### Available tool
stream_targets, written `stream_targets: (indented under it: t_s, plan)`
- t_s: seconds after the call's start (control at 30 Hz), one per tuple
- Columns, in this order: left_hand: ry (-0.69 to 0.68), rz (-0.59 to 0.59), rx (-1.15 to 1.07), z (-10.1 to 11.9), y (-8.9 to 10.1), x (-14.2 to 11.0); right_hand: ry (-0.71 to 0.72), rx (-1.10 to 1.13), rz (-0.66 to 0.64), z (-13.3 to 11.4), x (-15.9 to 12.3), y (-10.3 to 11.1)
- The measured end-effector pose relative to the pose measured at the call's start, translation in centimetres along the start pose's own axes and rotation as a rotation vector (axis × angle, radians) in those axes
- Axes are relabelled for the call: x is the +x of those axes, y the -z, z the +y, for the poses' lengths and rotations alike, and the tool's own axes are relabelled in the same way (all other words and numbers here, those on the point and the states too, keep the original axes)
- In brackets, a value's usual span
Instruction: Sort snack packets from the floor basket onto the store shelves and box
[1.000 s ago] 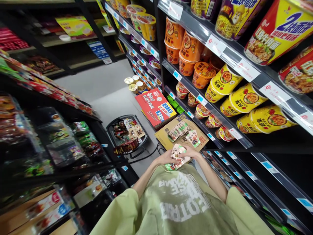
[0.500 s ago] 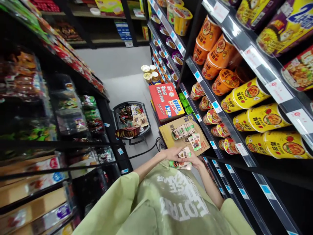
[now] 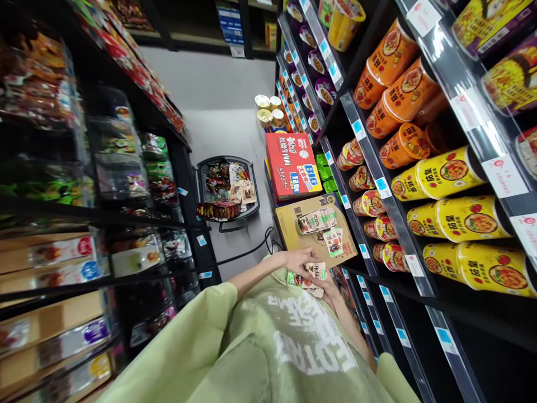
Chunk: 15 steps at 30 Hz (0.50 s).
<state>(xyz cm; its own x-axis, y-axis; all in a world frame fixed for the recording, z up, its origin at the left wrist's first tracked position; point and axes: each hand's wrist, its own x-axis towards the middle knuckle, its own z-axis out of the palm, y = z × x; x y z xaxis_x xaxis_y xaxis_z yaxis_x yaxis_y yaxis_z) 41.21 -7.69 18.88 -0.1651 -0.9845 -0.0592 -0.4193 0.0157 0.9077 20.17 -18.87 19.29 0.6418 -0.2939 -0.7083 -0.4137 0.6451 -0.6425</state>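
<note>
Close to my body, my left hand [image 3: 298,261] has its fingers curled over several small snack packets [image 3: 318,271] with white, green and red print. From the other side, my right hand [image 3: 330,289] grips the same bunch near its lower edge. Just beyond my hands is a brown cardboard box [image 3: 289,228]. On its top lie a neat row of similar packets [image 3: 316,220] and a small loose group of packets [image 3: 334,242]. My fingers partly cover the held packets.
A black shopping basket [image 3: 255,204] with assorted snack packs sits on the floor at left. Past the brown box stands a red noodle carton [image 3: 289,162], then several lidded cups [image 3: 264,116]. Shelves of cup noodles [image 3: 461,218] line the right; packaged snacks [image 3: 121,168] hang left.
My view has tilted and shifted, so the floor items sit slightly higher. Both hands stay on the packets, whose position between the fingers has changed a little.
</note>
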Motion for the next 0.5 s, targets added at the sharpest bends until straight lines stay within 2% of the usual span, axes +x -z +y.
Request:
stream_targets:
  t_s: [0.17,0.37,0.5]
  plan:
    - [0.019,0.091,-0.023,-0.8,-0.1,-0.7,0.013,-0.12,-0.057,-1.8,0.6,-0.6]
    - [0.091,0.287,-0.113,-2.4,0.8,-1.8,0.028,-0.285,-0.14,-5.3,4.0,-1.2]
    - [0.147,0.353,-0.029,-3.0,1.6,-2.4,0.075,-0.363,-0.162,-6.7,6.1,-2.2]
